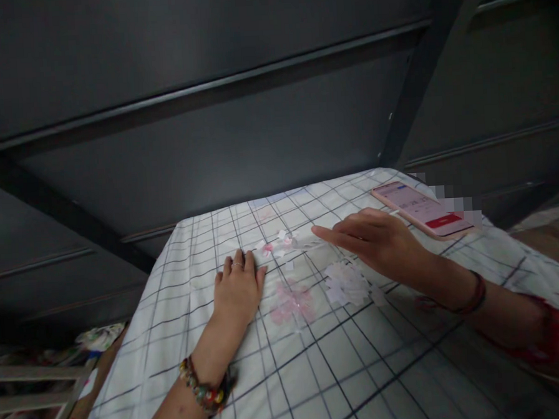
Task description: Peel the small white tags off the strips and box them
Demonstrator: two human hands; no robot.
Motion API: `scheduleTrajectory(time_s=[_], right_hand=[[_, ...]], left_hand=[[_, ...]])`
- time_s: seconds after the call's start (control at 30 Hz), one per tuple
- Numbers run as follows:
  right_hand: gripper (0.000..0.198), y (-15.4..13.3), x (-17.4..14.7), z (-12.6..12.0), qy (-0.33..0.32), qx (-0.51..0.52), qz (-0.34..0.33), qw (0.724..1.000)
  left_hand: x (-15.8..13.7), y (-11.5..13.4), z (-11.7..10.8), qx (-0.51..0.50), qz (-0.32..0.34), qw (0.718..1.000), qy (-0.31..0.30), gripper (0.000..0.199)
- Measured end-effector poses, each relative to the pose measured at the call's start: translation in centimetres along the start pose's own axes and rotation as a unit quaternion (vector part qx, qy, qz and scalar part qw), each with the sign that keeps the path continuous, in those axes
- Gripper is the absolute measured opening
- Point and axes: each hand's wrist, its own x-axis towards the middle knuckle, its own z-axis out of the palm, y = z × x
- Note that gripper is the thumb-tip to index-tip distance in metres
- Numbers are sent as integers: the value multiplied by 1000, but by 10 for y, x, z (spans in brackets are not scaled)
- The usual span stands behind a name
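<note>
My left hand (237, 287) lies flat on the checked cloth (270, 385), fingers stretched forward and slightly apart. Just right of its fingertips are small pink-and-white pieces (276, 244) and a small white square (289, 266). My right hand (372, 239) is over the cloth with its index finger extended left and its other fingers curled. A thin white tip shows behind its knuckles; what the fingers hold I cannot make out. Between and below the hands lie a translucent pink flower (292, 304) and a heap of white paper-like pieces (348, 283).
A phone in a pink case (422, 208) lies screen up beyond my right hand. Dark grey panels (224, 137) with metal ridges rise behind the cloth's far edge. A pale slatted frame (39, 373) stands at lower left, beside other cluttered items.
</note>
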Motion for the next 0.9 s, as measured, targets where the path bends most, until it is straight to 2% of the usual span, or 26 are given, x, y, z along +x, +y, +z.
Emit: scheduleTrajectory(time_s=[0.27, 0.4, 0.57, 0.77, 0.9], right_hand=[[19, 1, 1, 2, 15, 9, -27, 999], [18, 2, 1, 1, 27, 0, -17, 999], [21, 4, 0, 3, 1, -3, -36, 999], [22, 8, -1, -4, 7, 7, -39, 999], [25, 10, -2, -4, 17, 15, -40, 999]], left_hand=[[4, 4, -1, 13, 2, 1000, -15, 49], [6, 4, 2, 17, 5, 1000, -13, 50], [7, 5, 6, 20, 5, 1000, -8, 50], [8, 4, 7, 16, 16, 1000, -7, 50], [7, 4, 5, 6, 26, 999, 24, 50]])
